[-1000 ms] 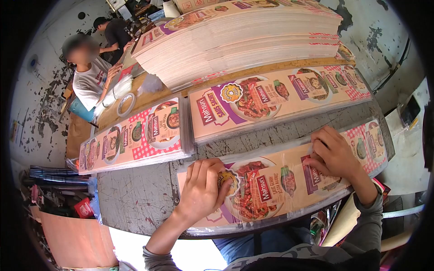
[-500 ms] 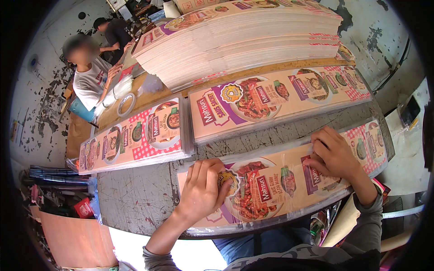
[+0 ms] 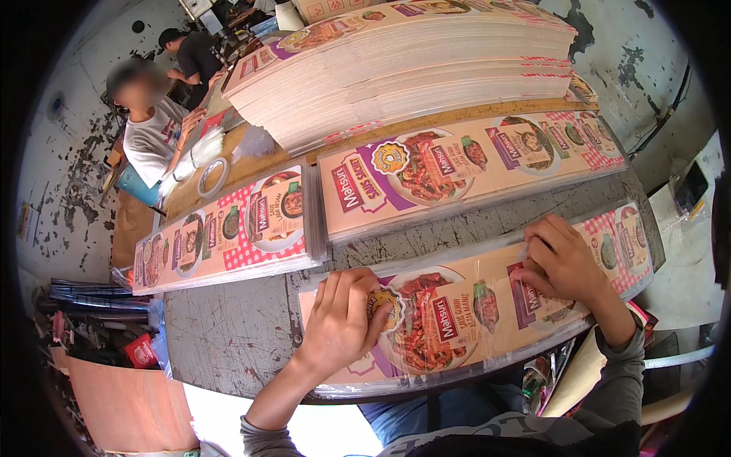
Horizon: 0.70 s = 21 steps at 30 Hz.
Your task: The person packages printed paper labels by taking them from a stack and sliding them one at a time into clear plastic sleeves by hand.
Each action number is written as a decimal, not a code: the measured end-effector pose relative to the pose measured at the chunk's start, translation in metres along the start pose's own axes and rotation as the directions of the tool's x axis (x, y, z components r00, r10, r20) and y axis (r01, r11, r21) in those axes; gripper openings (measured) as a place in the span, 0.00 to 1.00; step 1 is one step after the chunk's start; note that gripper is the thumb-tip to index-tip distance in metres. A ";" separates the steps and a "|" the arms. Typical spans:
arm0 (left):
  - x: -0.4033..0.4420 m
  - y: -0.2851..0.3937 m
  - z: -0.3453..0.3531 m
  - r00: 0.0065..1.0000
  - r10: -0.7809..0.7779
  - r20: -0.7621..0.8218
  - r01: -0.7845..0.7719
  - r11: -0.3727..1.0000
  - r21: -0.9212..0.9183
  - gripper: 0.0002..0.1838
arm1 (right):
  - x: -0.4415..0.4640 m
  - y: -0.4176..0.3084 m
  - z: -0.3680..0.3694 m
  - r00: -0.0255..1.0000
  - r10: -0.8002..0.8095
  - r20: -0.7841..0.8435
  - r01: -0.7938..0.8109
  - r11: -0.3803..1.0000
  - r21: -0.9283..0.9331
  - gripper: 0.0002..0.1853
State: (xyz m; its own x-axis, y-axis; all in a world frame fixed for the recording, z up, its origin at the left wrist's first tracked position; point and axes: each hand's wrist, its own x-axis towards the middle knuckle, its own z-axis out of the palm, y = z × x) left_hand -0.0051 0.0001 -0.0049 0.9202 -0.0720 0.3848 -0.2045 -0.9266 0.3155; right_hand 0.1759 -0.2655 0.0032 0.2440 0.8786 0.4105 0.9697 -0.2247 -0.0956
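Note:
A long printed food-label sheet in clear plastic (image 3: 464,343) lies along the table's near edge, with pictures of dishes and the word Mahsun. My left hand (image 3: 340,316) rests on its left part, fingers curled and thumb bent beside a yellow badge print. On its right part sits my right hand (image 3: 567,263), also with curled fingers, knuckles up and thumb toward the left. Whatever the fingertips of either hand pinch is hidden beneath them. Beyond the hands lies a similar plastic-covered stack of printed sheets (image 3: 457,164).
Another printed stack (image 3: 228,228) lies at the left. At the back, a tall pile of printed sheets (image 3: 411,76) stands on a wooden surface. A tape roll (image 3: 213,177) and a bundle of white strips (image 3: 194,156) lie near a person in a white shirt (image 3: 152,141); another person works behind.

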 end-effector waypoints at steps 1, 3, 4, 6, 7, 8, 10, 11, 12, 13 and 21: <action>0.000 0.000 0.000 1.000 0.001 -0.001 -0.001 1.000 -0.003 0.20 | 0.000 0.000 0.000 1.000 -0.001 0.002 0.001 1.000 0.002 0.19; 0.000 0.000 0.000 1.000 0.000 0.000 0.000 1.000 -0.004 0.20 | 0.001 0.000 -0.001 1.000 -0.003 0.002 0.003 1.000 0.002 0.19; 0.000 -0.001 0.000 1.000 -0.001 0.002 0.001 1.000 -0.005 0.20 | 0.001 0.000 -0.001 1.000 -0.002 0.006 0.002 1.000 0.004 0.19; 0.000 0.000 0.000 1.000 0.000 0.003 0.000 1.000 -0.002 0.20 | 0.001 0.000 -0.001 1.000 -0.001 0.009 0.001 1.000 0.005 0.19; 0.000 0.000 -0.001 1.000 0.000 0.006 0.000 1.000 0.000 0.20 | 0.001 0.000 -0.001 1.000 -0.005 0.002 0.005 1.000 0.003 0.19; 0.000 0.001 -0.001 1.000 0.001 0.005 -0.001 1.000 0.001 0.20 | 0.001 0.000 -0.001 1.000 -0.010 -0.006 0.010 1.000 0.001 0.19; 0.001 0.001 -0.002 1.000 -0.008 0.009 0.008 1.000 0.005 0.19 | -0.002 -0.002 0.000 1.000 -0.005 -0.003 0.005 1.000 0.001 0.19; 0.003 -0.001 -0.002 1.000 0.006 -0.018 -0.005 1.000 0.025 0.19 | 0.001 0.001 0.000 1.000 -0.009 -0.006 0.009 1.000 -0.006 0.19; 0.001 -0.001 -0.001 1.000 0.005 -0.019 -0.005 1.000 0.013 0.19 | 0.002 0.002 0.000 0.999 -0.026 -0.026 0.025 0.999 -0.024 0.19; 0.001 -0.001 0.000 1.000 0.001 -0.015 -0.001 1.000 -0.004 0.18 | 0.002 0.002 0.000 1.000 -0.019 -0.015 0.018 1.000 -0.005 0.19; 0.003 -0.005 0.002 0.997 0.026 -0.072 -0.026 1.000 0.011 0.14 | 0.003 0.002 0.000 1.000 -0.022 -0.011 0.022 1.000 0.012 0.19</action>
State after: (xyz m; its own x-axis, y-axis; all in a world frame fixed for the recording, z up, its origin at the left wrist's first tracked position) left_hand -0.0004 0.0041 -0.0075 0.8879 -0.0694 0.4549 -0.2243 -0.9285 0.2961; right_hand 0.1787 -0.2628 0.0041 0.2224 0.8789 0.4221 0.9750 -0.2002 -0.0969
